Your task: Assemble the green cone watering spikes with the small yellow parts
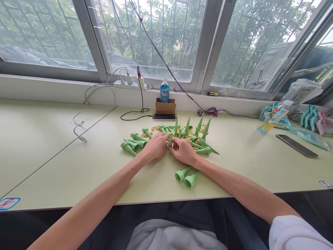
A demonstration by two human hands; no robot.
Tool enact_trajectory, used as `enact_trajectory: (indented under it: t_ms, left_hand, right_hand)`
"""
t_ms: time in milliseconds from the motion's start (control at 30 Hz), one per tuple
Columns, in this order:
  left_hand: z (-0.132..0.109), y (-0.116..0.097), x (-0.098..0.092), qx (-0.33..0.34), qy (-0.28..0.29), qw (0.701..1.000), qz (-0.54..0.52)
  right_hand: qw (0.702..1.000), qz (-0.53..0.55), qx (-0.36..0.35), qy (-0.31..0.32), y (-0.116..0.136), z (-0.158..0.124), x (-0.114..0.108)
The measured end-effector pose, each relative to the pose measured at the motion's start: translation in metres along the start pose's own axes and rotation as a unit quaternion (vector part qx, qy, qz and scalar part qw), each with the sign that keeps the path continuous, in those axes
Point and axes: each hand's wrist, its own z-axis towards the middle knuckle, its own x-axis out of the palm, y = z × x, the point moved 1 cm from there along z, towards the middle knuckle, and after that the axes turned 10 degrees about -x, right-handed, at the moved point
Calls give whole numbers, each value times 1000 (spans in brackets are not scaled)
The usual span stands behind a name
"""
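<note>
A heap of green cone-shaped plastic spikes (pixel 182 133) with small yellow parts (pixel 155 128) among them lies on the pale green table (pixel 78 166). Both hands meet at the near side of the heap. My left hand (pixel 156 146) and my right hand (pixel 183 150) have their fingers curled around one upright green spike (pixel 170 140) held between them. Several spikes stand upright behind the hands. Two more spikes (pixel 186 176) lie flat under my right wrist, and several lie to the left of my left hand (pixel 132 143).
A small cardboard box (pixel 165 106) with a drink bottle (pixel 164 91) behind it stands at the back. A power strip (pixel 130 83) and cables run along the windowsill. A dark phone (pixel 296 145), packets and turquoise clips (pixel 309 116) lie at the right.
</note>
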Motion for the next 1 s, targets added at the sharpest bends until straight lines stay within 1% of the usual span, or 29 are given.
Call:
enact_trajectory:
  t_ms: [67,133,233,400,600,733,867,933,1000]
  left_hand:
    - [-1,-1,2,16,21,1000,4]
    - [-1,-1,2,13,29,999,6]
    - [-1,-1,0,1,30,999,17]
    - [1,0,-1,11,25,999,25]
    - [2,0,-2,11,39,999,0]
    - [1,0,-2,-5,27,999,22]
    - [1,1,0,-2,18,1000,15]
    - [2,1,-1,-9,5,1000,1]
    - [4,1,-4,-30,-21,999,-25]
  right_hand:
    - [1000,0,3,4,0,0,0]
    - [1000,0,6,7,0,0,0]
    - [1000,-1,8,8,1,0,1]
    - [1000,-1,14,14,1,0,1]
    - [999,-3,19,27,2,1,-1]
    - [999,0,15,32,1,0,0]
    - [999,8,-2,35,-1,0,1]
    - [999,15,-12,37,-1,0,1]
    - [999,24,-14,40,-1,-1,1]
